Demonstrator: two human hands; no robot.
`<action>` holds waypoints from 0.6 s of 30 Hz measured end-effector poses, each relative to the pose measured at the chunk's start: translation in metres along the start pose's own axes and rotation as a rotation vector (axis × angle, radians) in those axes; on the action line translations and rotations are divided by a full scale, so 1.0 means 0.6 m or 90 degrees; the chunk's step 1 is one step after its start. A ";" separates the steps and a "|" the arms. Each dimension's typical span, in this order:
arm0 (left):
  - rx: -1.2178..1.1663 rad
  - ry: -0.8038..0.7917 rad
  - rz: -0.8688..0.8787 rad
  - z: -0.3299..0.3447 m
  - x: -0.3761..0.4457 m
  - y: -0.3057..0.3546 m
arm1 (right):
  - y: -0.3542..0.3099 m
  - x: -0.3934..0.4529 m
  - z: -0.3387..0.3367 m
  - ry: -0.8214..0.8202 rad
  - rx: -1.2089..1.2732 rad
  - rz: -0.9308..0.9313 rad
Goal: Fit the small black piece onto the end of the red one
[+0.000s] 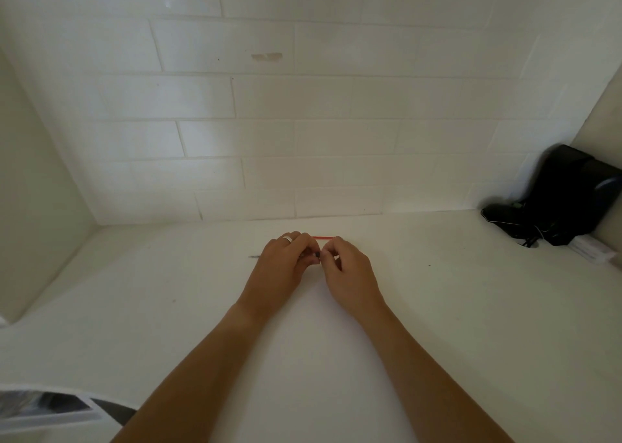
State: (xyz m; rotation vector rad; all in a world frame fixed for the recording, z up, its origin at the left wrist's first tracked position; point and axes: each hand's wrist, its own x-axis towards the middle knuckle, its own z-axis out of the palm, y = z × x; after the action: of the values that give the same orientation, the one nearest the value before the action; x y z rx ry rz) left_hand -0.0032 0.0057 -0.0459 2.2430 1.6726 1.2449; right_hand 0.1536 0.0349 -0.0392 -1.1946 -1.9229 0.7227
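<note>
Both hands meet over the white countertop (437, 308), near the wall. My left hand (281, 267), with a ring on one finger, has its fingers curled around a thin dark stick-like thing whose pointed grey tip (253, 256) pokes out to its left. My right hand (348, 271) pinches a small dark piece (317, 255) at the other end of that thing, fingertips almost touching the left hand's. A thin red rod (322, 238) lies on the counter just behind the hands. What exactly the thin thing is stays hidden by the fingers.
A white tiled wall (303, 139) rises right behind the counter, with side walls on both sides. A black device with cables (565, 200) stands in the back right corner, a white box (589, 250) beside it. A white-rimmed tray (47, 412) sits at the lower left.
</note>
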 end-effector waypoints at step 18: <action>-0.002 -0.003 -0.013 0.000 0.000 0.002 | 0.004 -0.001 0.001 -0.004 0.016 -0.022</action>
State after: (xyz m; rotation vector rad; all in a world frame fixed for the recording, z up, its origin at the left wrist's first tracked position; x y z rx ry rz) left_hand -0.0024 0.0052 -0.0455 2.2190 1.6860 1.2363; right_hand 0.1546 0.0354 -0.0414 -1.1422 -1.9288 0.7319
